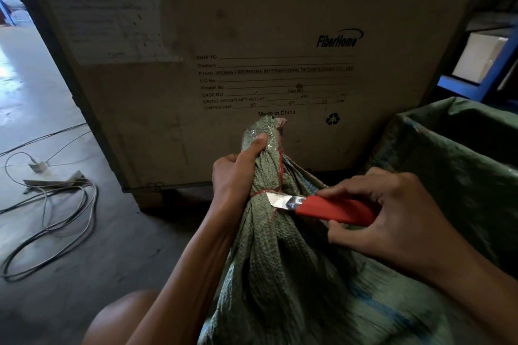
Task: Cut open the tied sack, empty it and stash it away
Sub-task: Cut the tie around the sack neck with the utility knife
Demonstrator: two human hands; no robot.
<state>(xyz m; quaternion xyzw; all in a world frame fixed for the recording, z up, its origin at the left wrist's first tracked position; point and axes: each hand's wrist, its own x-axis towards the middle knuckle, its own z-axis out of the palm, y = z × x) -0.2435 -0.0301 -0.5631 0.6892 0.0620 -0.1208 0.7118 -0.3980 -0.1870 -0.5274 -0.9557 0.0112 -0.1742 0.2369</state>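
Observation:
A green woven sack [283, 255] stands in front of me, its neck gathered and bound with a red string [262, 192]. My left hand [238, 173] grips the bunched neck just above the tie. My right hand [389, 213] holds a red-handled utility knife [322, 206]. Its bare blade points left and its tip touches the red string at the neck. The sack's contents are hidden.
A large wooden crate [252, 64] with printed shipping text stands right behind the sack. A second open green sack [462, 154] is at the right. Loose cables [56, 213] lie on the concrete floor at the left. Blue shelving [482, 75] rises at the far right.

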